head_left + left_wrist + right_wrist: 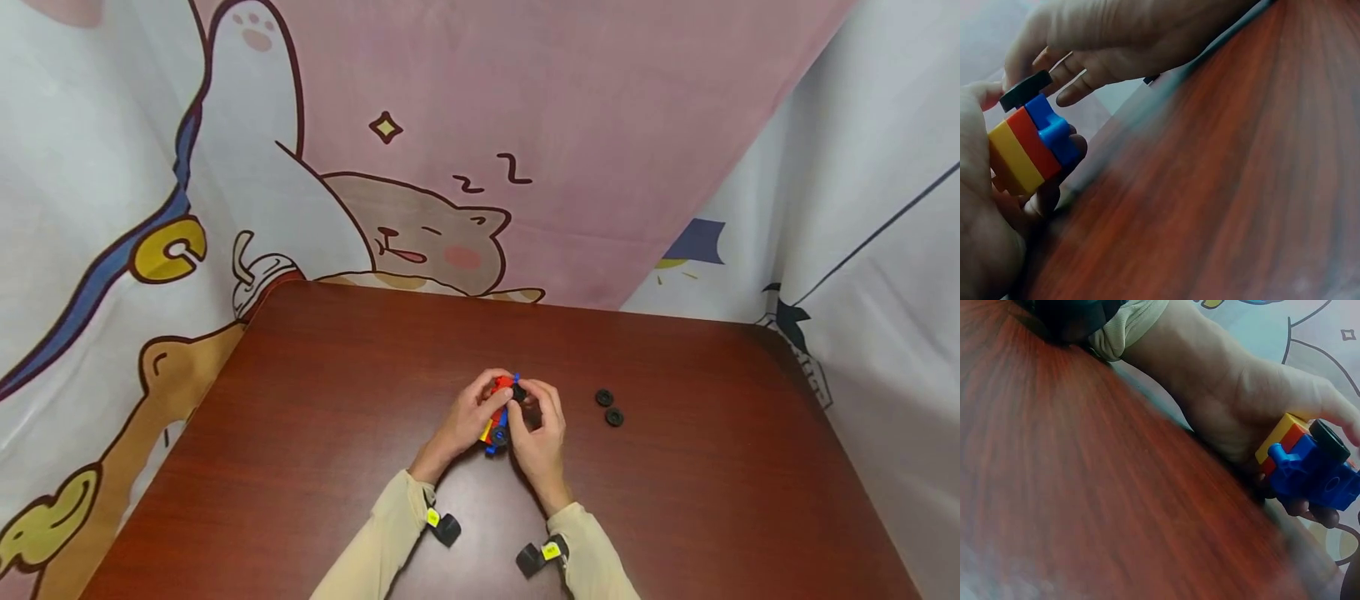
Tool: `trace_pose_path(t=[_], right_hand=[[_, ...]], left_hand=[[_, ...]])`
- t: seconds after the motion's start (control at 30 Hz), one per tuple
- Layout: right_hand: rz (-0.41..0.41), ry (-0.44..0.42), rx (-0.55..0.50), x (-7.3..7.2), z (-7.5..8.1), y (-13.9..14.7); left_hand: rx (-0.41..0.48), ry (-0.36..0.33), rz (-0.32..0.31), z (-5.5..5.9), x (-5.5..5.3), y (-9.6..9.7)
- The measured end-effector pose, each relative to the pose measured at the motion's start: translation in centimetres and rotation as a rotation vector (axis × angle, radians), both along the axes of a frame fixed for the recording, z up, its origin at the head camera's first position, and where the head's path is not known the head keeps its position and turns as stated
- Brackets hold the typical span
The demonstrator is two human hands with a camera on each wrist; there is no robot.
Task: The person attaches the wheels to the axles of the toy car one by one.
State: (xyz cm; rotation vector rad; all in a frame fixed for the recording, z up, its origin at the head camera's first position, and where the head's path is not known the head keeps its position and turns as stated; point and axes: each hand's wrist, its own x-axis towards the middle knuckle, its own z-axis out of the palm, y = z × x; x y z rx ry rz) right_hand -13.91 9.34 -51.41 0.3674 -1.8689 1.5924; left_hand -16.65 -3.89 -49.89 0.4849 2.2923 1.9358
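Observation:
Both hands meet over the middle of the table around a small toy car of red, yellow and blue building blocks. My left hand grips its body, thumb across the top. At the car's far end, my right hand pinches a black wheel between thumb and fingers. Another black wheel sits on the near end. In the left wrist view, the yellow and red layers lie beside a blue base. The right wrist view shows the blue underside with the left fingers curled beneath.
Two loose black wheels lie on the brown table, right of the hands. Behind the table hangs a printed cloth with cartoon animals. Black wrist cameras are strapped over the beige sleeves.

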Motion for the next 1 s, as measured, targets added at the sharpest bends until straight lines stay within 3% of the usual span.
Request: trace_pose_path(t=[0.2, 0.27, 0.37, 0.47, 0.53, 0.8, 1.0], right_hand=[[-0.008, -0.044, -0.041, -0.1, 0.3, 0.1], [0.006, -0.112, -0.071, 0.1, 0.3, 0.1], [0.047, -0.28, -0.093, 0.4, 0.5, 0.2], [0.099, -0.451, -0.055, 0.6, 0.8, 0.2], [0.124, -0.512, -0.014, 0.6, 1.0, 0.3], [0.208, -0.501, -0.003, 0.4, 1.1, 0.7], [0.206, -0.495, -0.036, 0.3, 0.9, 0.8]], left_hand=[[-0.003, 0.036, 0.0, 0.1, -0.2, 0.0], [-0.028, 0.04, -0.006, 0.1, -0.1, 0.0], [-0.059, 0.048, -0.01, 0.0, 0.0, -0.1], [-0.041, 0.049, -0.006, -0.3, 0.1, -0.2], [-0.014, 0.045, -0.007, -0.4, 0.1, -0.3], [0.048, 0.021, -0.046, -0.4, -0.1, -0.4], [0.084, -0.037, -0.062, -0.7, -0.4, -0.4]])
